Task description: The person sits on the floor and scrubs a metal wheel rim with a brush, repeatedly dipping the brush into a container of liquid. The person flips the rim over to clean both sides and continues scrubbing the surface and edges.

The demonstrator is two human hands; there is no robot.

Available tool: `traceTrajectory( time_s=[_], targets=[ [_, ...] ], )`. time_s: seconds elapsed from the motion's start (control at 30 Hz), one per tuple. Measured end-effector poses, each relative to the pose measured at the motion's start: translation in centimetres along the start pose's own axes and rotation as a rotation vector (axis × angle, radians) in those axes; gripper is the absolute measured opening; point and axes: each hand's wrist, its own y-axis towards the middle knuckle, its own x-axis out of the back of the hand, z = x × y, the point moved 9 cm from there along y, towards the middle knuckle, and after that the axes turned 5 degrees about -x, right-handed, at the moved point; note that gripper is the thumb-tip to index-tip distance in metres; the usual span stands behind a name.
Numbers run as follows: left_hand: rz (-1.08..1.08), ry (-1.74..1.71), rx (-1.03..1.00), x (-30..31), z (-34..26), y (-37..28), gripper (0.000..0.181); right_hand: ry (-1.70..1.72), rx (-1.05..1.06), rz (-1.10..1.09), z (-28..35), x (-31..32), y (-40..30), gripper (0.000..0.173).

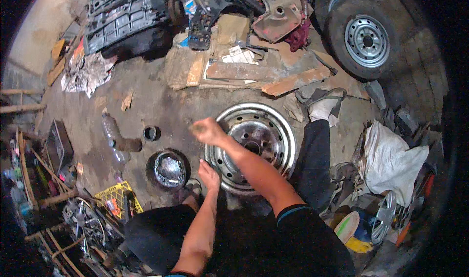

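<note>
A bare steel wheel rim point(273, 130) lies flat on the floor before me, its surface wet-looking and shiny. My right arm crosses over it. Beyond the rim's left edge is my right hand point(210, 130), closed around a small brownish pad point(198, 129) that is blurred. My left hand point(210, 176) grips the rim's edge at the lower left; some of its fingers are hidden. A dark round basin point(149, 170) of shiny liquid stands left of that hand. Farther left are a small dark cup point(151, 133) and a clear plastic bottle point(111, 124) lying down.
An engine block point(128, 20) sits at the far left. Wooden boards point(238, 71) lie on cardboard ahead. Tyres on steel wheels point(337, 49) stand at the far right. A white sack point(392, 159) and a wheel cover point(384, 218) are at my right, a yellow crate point(121, 194) at my left.
</note>
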Motion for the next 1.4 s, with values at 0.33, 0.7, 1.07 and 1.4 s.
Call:
traceTrajectory(
  time_s=[0.33,0.7,1.07,1.4],
  targets=[
    [-0.041,0.019,-0.045,0.1,-0.8,-0.5,0.052,-0.118,-0.217,-0.090,-5.0,18.8,-5.2,0.026],
    [-0.009,0.037,-0.072,-1.0,-0.3,0.1,0.055,0.378,-0.648,-0.470,-14.7,19.8,-27.0,0.022],
    [-0.003,0.084,-0.062,-0.5,-0.3,0.4,0.053,-0.031,-0.486,-1.345,-6.5,26.8,-23.3,0.042],
    [-0.044,0.017,-0.159,-0.6,0.1,0.4,0.054,-0.291,0.212,-0.468,-1.5,21.2,-7.2,0.027]
  ],
)
